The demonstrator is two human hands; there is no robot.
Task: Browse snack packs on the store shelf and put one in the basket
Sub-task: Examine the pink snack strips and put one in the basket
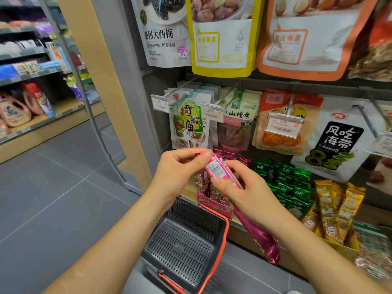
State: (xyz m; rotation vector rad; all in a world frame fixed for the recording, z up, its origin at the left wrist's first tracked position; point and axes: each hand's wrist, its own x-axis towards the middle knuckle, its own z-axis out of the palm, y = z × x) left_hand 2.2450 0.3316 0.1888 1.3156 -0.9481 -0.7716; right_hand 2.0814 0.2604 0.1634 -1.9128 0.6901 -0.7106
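Observation:
A long pink snack pack (257, 236) is held slantwise in front of the shelf, its barcode end up. My left hand (180, 172) pinches that top end. My right hand (239, 187) grips the pack a little lower, fingers curled round it. Below my hands a dark plastic basket (184, 238) with red handles hangs by my left forearm, nothing visible inside it. Behind my hands a pink display box (214, 204) holds more of the same pink packs.
Green packs (286, 187) and gold packs (333, 211) fill boxes on the shelf to the right. Pouches hang on pegs above, with price tags (283, 125). Grey floor tiles (53, 198) and another shelf aisle (31, 98) lie to the left.

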